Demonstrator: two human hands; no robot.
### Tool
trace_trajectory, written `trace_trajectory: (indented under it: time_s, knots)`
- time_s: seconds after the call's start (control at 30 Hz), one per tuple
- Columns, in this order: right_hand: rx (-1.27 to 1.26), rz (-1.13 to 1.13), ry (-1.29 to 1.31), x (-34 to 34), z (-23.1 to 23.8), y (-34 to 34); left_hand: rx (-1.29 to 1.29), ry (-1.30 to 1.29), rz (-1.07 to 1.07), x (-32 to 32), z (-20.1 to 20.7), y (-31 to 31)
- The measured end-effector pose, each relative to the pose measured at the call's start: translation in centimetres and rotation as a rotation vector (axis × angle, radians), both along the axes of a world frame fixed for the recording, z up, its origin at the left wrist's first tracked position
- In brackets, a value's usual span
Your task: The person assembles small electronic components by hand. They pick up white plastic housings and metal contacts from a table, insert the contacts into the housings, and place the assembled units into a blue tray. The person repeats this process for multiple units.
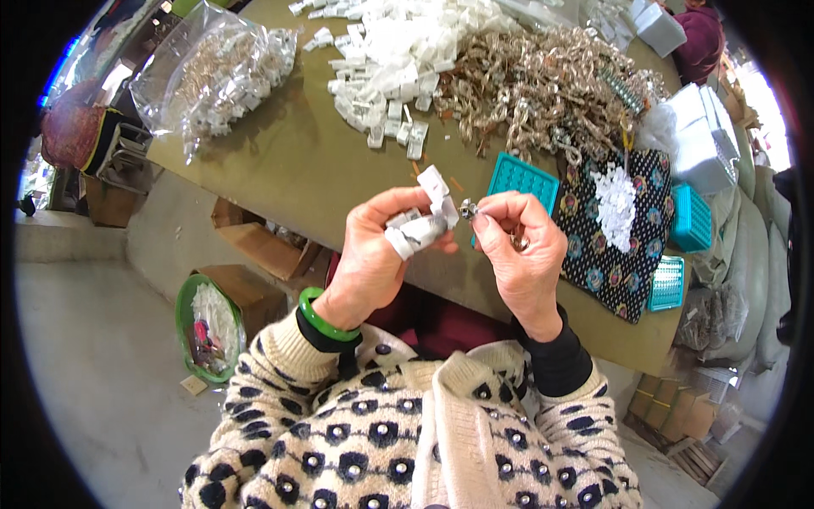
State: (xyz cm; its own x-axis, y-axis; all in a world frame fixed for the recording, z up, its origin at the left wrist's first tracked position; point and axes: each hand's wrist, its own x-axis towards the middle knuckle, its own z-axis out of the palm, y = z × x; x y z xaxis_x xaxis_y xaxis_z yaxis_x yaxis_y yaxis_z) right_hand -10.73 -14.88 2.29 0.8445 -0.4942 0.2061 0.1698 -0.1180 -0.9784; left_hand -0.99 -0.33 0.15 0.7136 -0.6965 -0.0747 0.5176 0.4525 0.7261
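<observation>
The fingers [405, 204] of the left hand [373, 254] are closed around a small white packet [421, 227] with its flap open, held in the air just off the near edge of the counter [297, 161]. The right hand [521, 254] pinches a small metal piece [469, 209] at the packet's mouth. Beyond the fingers lie a white packet pile [398, 59] and a heap of metal pieces [543, 85]; a teal tray [523, 180] sits just behind the right hand. Bare counter lies left of the fingers.

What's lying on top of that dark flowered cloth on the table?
A small heap of white pieces lies on the flowered cloth. Whatever is under the heap is hidden.
</observation>
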Motion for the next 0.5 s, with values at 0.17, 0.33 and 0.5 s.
trace_trajectory:
  time_s: [0.17,0.33,0.5]
  knots:
    - [0.143,0.051,0.013,-0.2,0.4,0.2,-0.036,0.013,-0.013,-0.2,-0.3,0.3]
    - [0.254,0.086,0.151,-0.3,1.4,0.6,-0.053,-0.049,-0.008,-0.1,-0.7,0.6]
    - [0.209,0.097,0.23,-0.1,2.2,1.6,-0.089,-0.146,0.038,-0.3,-0.9,0.5]
